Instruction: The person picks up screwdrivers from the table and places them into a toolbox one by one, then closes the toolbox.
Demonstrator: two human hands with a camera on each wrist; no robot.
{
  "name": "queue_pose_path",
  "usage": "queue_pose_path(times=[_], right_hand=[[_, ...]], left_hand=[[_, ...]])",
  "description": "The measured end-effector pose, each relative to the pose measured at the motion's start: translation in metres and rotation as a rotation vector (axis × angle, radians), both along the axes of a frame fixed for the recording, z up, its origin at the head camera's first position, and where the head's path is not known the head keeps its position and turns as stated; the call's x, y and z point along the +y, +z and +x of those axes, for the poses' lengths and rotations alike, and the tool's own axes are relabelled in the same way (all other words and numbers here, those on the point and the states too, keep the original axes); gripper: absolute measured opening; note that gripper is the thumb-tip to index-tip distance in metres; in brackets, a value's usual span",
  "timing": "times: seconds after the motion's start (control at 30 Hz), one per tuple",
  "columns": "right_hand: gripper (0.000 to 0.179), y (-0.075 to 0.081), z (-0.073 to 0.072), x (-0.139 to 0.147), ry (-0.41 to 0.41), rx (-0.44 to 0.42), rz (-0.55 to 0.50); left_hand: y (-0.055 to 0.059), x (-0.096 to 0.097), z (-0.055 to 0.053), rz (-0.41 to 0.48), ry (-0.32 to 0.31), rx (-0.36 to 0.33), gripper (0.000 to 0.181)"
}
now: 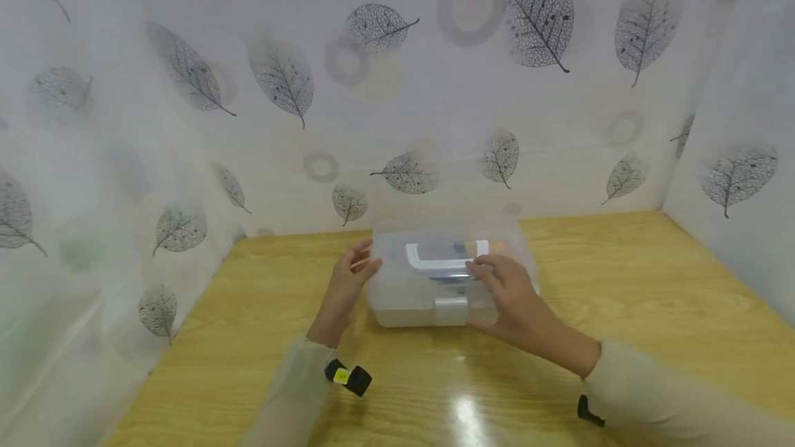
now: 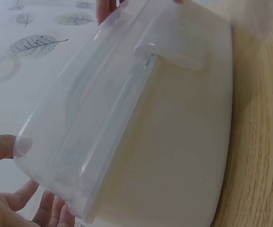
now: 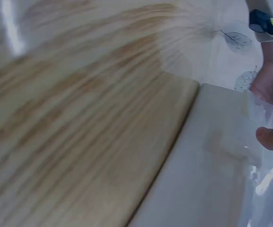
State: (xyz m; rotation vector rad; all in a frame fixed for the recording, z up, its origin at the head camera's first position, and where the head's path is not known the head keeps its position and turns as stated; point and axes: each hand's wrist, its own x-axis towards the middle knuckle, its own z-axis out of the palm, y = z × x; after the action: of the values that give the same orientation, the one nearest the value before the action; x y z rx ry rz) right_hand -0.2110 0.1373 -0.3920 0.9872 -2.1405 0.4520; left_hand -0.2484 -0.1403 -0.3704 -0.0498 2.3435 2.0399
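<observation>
A translucent plastic storage box [image 1: 397, 317] stands on the table, its lid [image 1: 390, 281] down. The lid carries a white carry handle [image 1: 435, 265], and a clear latch [image 1: 451, 310] sits at the front. Blurred dark blue and orange shapes show through the plastic. My left hand [image 1: 346, 285] is at the box's left end; in the left wrist view its thumb and fingers lie around the lid's corner. My right hand [image 1: 512, 299] reaches over the front right part, fingertips by the handle and thumb low near the latch. The right wrist view shows only a fingertip over the latch.
The wood-grain table [image 1: 279, 295] extends on both sides and in front of the box. A pale curtain [image 1: 397, 88] printed with leaves hangs behind and along the sides. Each wrist wears a small black device, such as the left wrist camera [image 1: 357, 379].
</observation>
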Motion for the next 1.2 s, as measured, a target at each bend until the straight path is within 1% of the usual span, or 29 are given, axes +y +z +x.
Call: queue_pose_path(times=[0.07, 0.17, 0.23, 0.5, 0.73, 0.87, 1.0, 1.1, 1.2], right_hand=[[0.099, -0.006, -0.001, -0.003, -0.039, -0.007, 0.018], [0.101, -0.012, -0.001, -0.007, -0.094, -0.010, 0.036], [0.102, -0.014, -0.001, -0.009, -0.115, -0.003, 0.042], [0.101, -0.014, -0.003, -0.015, -0.143, 0.102, 0.064], [0.099, -0.015, -0.006, -0.018, -0.175, 0.174, 0.105], [0.100, -0.015, -0.005, -0.018, -0.205, 0.170, 0.139], [0.102, -0.009, -0.005, -0.018, -0.218, 0.132, 0.180], [0.100, -0.001, -0.006, -0.016, -0.212, 0.109, 0.206], [0.092, 0.009, -0.007, -0.013, -0.205, 0.082, 0.238]], left_hand=[[-0.001, 0.000, 0.000, 0.013, 0.002, 0.002, 0.051], [-0.002, 0.001, 0.002, 0.022, 0.009, 0.009, 0.051], [-0.002, 0.001, 0.002, 0.020, 0.009, 0.013, 0.051], [-0.001, 0.001, 0.003, -0.003, 0.019, 0.030, 0.049], [0.001, -0.001, 0.004, 0.000, 0.007, 0.010, 0.049], [0.001, -0.003, 0.004, -0.004, -0.008, 0.005, 0.051], [0.000, -0.002, 0.003, -0.023, -0.006, 0.017, 0.050], [-0.003, 0.000, 0.002, -0.060, 0.009, 0.053, 0.049], [-0.006, 0.001, 0.002, -0.134, 0.030, 0.112, 0.046]])
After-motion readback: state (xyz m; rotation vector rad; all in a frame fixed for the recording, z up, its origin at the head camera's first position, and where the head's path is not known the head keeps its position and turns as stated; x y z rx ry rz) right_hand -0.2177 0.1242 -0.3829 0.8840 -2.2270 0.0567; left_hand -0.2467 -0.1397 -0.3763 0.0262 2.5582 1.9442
